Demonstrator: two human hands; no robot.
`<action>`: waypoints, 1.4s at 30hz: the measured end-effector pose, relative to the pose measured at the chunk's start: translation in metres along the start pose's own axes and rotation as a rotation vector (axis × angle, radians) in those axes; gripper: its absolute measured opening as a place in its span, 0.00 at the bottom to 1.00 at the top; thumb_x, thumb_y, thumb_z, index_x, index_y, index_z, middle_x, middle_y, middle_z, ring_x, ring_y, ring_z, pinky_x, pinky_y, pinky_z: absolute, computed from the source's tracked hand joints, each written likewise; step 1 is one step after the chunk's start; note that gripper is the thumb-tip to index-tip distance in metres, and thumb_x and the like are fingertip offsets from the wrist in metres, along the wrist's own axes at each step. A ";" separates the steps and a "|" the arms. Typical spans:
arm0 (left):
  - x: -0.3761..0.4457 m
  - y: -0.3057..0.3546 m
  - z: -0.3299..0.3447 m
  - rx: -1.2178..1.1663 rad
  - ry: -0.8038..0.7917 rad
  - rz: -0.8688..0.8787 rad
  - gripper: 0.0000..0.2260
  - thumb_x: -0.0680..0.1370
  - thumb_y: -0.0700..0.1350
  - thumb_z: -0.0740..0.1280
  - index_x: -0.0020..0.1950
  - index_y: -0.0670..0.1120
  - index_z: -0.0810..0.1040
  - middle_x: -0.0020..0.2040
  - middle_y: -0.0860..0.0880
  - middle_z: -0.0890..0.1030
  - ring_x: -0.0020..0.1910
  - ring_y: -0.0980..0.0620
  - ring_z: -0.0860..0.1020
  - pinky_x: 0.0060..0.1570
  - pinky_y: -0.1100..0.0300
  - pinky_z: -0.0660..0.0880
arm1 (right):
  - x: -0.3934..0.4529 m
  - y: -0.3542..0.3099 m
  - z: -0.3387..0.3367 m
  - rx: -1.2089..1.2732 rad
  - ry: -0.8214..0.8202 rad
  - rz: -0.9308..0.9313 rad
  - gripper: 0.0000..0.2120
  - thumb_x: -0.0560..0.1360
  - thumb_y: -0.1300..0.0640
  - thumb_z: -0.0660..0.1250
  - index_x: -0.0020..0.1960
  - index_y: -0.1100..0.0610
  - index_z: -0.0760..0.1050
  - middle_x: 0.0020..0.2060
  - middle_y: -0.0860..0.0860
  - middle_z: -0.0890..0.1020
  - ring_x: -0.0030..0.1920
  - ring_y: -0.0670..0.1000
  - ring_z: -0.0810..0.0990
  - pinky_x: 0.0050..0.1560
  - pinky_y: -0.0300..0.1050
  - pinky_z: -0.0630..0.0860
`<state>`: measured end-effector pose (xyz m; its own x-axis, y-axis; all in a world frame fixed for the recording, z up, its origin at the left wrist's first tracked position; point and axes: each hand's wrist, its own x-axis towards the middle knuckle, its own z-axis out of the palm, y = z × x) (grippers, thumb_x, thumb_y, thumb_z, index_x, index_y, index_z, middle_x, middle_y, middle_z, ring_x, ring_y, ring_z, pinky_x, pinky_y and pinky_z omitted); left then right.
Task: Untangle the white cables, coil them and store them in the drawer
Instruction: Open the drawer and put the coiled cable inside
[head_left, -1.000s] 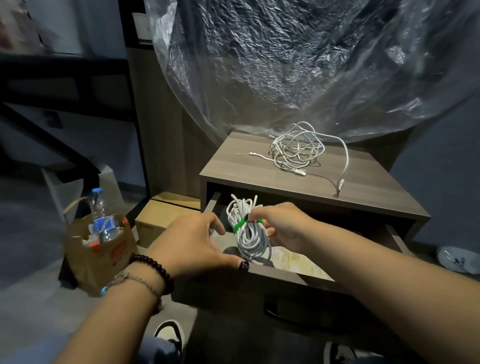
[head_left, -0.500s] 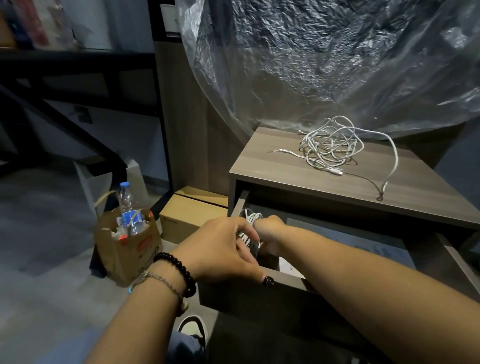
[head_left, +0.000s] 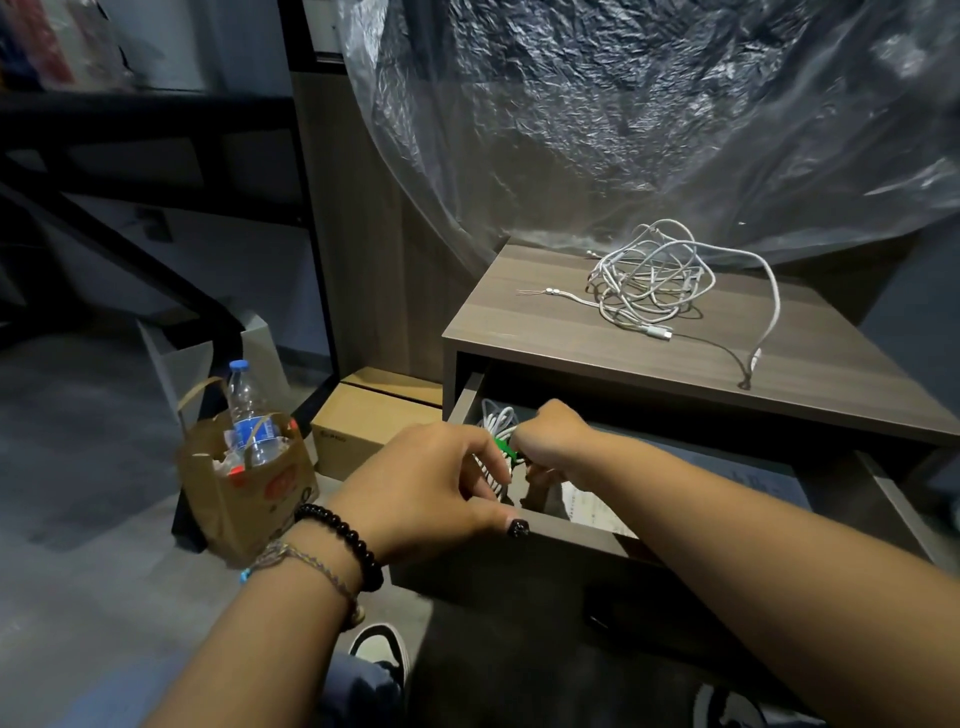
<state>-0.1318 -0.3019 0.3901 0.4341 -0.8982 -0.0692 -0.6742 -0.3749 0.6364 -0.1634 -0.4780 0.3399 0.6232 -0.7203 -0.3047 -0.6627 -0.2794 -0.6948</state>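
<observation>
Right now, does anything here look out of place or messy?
Yes. A tangle of white cables lies loose on the cabinet top, one end trailing toward the front edge. It is not coiled, unlike the bundle with a green tie that both hands hold in the open drawer.
</observation>
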 end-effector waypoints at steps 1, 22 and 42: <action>0.002 -0.001 0.001 0.034 0.032 0.010 0.11 0.71 0.51 0.74 0.51 0.56 0.77 0.46 0.56 0.82 0.46 0.62 0.80 0.52 0.59 0.79 | -0.006 -0.001 -0.007 -0.011 0.015 -0.030 0.16 0.76 0.62 0.61 0.62 0.64 0.67 0.44 0.61 0.79 0.40 0.57 0.81 0.40 0.48 0.80; 0.054 0.012 0.078 0.447 0.353 0.143 0.24 0.80 0.60 0.44 0.76 0.59 0.57 0.76 0.59 0.61 0.74 0.60 0.56 0.73 0.56 0.41 | -0.071 0.145 -0.155 -0.618 0.467 -0.787 0.31 0.75 0.36 0.58 0.71 0.53 0.67 0.71 0.53 0.63 0.73 0.53 0.60 0.69 0.53 0.61; 0.144 0.036 0.101 0.474 0.465 -0.032 0.35 0.80 0.57 0.59 0.78 0.47 0.43 0.78 0.45 0.40 0.76 0.44 0.34 0.71 0.40 0.35 | -0.010 0.156 -0.176 -0.485 0.620 -0.502 0.46 0.67 0.35 0.71 0.76 0.51 0.56 0.73 0.49 0.62 0.73 0.51 0.61 0.71 0.50 0.60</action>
<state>-0.1537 -0.4680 0.3257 0.5993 -0.7319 0.3243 -0.8004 -0.5556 0.2252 -0.3464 -0.6259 0.3496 0.6429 -0.6147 0.4570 -0.5641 -0.7836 -0.2605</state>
